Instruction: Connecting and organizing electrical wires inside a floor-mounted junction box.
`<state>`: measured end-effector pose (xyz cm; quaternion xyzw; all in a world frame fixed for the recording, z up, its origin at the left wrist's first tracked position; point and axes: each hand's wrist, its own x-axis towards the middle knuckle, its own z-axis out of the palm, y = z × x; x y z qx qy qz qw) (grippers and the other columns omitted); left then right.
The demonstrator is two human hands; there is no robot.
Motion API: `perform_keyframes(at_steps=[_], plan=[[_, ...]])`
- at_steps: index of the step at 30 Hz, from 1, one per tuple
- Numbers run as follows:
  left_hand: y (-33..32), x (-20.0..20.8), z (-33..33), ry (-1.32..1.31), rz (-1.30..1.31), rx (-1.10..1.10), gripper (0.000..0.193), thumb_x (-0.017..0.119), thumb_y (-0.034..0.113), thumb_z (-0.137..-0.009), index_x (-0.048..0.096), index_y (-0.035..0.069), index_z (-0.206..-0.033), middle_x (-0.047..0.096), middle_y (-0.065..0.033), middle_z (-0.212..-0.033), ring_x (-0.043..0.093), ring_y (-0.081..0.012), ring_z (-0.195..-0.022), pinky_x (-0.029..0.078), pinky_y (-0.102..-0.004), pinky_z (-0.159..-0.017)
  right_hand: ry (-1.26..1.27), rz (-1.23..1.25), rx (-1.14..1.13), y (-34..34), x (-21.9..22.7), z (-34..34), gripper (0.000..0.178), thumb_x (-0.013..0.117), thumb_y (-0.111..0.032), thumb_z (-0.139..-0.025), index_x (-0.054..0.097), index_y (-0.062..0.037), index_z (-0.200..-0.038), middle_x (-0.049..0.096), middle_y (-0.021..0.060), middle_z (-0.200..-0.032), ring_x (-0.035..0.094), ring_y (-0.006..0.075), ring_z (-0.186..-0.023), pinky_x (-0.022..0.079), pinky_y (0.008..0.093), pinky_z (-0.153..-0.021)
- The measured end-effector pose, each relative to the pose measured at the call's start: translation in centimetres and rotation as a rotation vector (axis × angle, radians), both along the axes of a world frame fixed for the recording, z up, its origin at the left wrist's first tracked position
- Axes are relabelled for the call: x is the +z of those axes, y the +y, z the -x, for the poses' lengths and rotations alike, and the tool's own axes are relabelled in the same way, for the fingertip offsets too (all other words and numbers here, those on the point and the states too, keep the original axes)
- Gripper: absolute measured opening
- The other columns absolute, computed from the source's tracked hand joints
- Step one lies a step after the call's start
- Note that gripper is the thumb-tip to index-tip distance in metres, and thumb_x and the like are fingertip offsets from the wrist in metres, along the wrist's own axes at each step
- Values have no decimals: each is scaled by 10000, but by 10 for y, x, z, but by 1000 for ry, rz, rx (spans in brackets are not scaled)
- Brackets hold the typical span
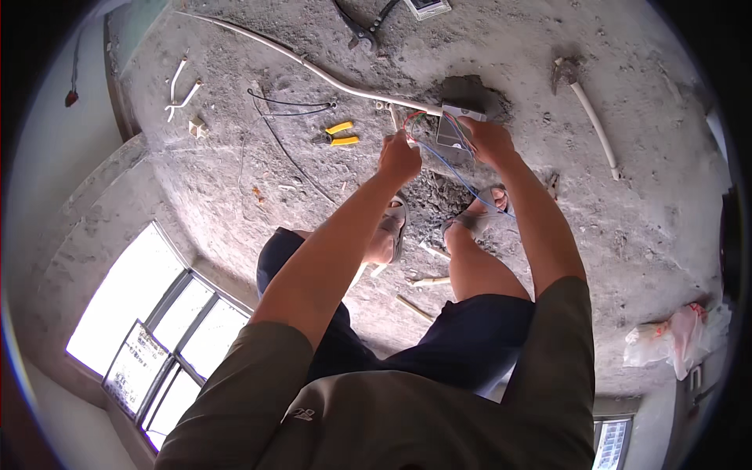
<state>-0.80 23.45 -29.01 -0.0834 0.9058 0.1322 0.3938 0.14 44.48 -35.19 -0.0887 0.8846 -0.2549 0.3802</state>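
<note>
Grey metal box (449, 139) sits at the end of the white conduit (345, 86). Left hand (400, 159) fingers pinch thin wires (454, 169); right hand (490, 144) fingers curl at the box's edge, grip unclear. Hard pulling could scrape insulation there.

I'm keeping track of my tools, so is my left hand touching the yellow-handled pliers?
Apart. The head view shows a strip of rough floor between your left hand and the yellow-handled pliers, which lie to its left.

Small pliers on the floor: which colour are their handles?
The handles are yellow; see the head view.
</note>
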Motion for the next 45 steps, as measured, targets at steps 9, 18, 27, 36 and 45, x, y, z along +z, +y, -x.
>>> perform_keyframes(at_steps=[9, 18, 27, 36, 45], plan=[[-6, 27, 29, -81, -142, -143, 303, 531, 209, -843, 602, 12, -1062, 566, -260, -1080, 560, -383, -1009, 444, -426, -895, -258, -26, -262, -10, 12, 5, 601, 647, -98, -746, 444, -283, -1281, 661, 133, -911, 647, 310, -859, 515, 429, -708], [-21, -9, 42, -229, -124, -184, 305, 505, 185, -874, 527, -2, -1114, 537, -226, -1099, 496, -359, -1088, 406, -432, -932, -211, -6, -345, -13, -6, -8, 459, 650, -105, -760, 469, -171, -1177, 646, 145, -903, 632, 344, -862, 500, 448, -741], [-17, -61, 57, 17, -93, -259, 247, 563, 223, -848, 574, 28, -1000, 568, -170, -1011, 515, -322, -1021, 412, -413, -883, -456, 26, -417, -24, -32, 15, 281, 410, -314, -913, 534, -69, -974, 637, 208, -872, 618, 389, -845, 474, 500, -729], [2, -73, 23, 428, 107, -180, 198, 651, 224, -772, 586, 50, -840, 559, -144, -875, 498, -331, -927, 385, -435, -844, -225, 395, -792, -48, -63, -37, 245, 415, -256, -916, 563, -68, -868, 606, 187, -814, 592, 395, -785, 487, 455, -676], [-8, -84, 39, -217, -313, 442, 271, 530, 261, -867, 640, 14, -887, 631, -95, -701, 597, -158, -664, 455, -303, -618, -437, 618, -694, -28, -84, -38, 266, 495, -250, -907, 641, -30, -867, 547, 50, -654, 484, 134, -530, 366, 300, -475]])
